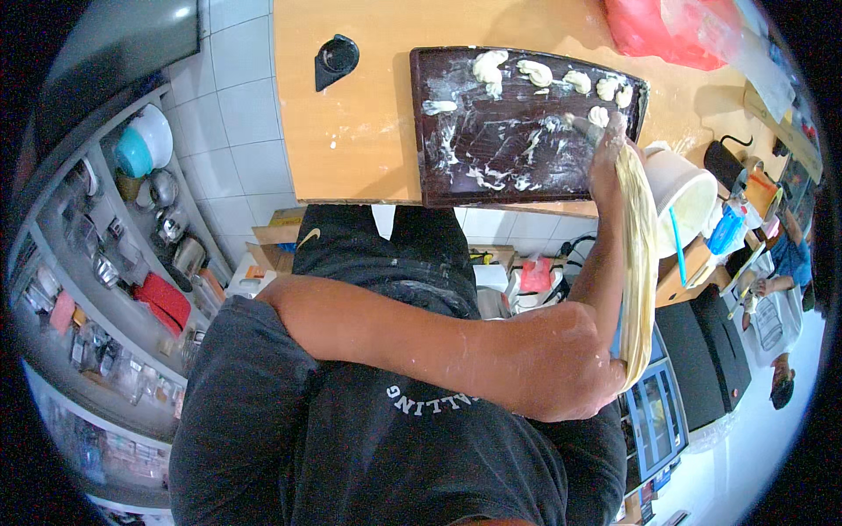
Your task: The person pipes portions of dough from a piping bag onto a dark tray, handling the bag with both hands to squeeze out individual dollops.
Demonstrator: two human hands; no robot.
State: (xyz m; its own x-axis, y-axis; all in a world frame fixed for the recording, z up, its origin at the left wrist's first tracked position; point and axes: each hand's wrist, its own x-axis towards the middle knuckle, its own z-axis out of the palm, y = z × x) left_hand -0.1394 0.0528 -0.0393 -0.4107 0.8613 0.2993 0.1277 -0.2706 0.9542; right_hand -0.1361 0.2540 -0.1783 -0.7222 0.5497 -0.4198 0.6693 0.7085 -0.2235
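Note:
A long, pale, stretched rope of dough (638, 254) hangs along my right forearm. My right hand (607, 162) is at its upper end, over the right edge of a dark brown tray (491, 149), fingers closed and pointing into the tray. My left arm crosses my body, and my left hand (596, 381) meets the lower end of the dough; its fingers are mostly hidden but appear wrapped round it. Several small dough lumps (535, 74) lie along the tray's far and right sides, one lump (598, 116) just beyond my right fingertips. White smears mark the tray.
The tray sits on a wooden table (360, 131) with a small black holder (337, 61). A red plastic bag (671, 31) lies far right. Right of the tray stand a white bucket (680, 180) and a blue packet (726, 230). Shelves (132, 289) fill the left; another person (776, 324) is at right.

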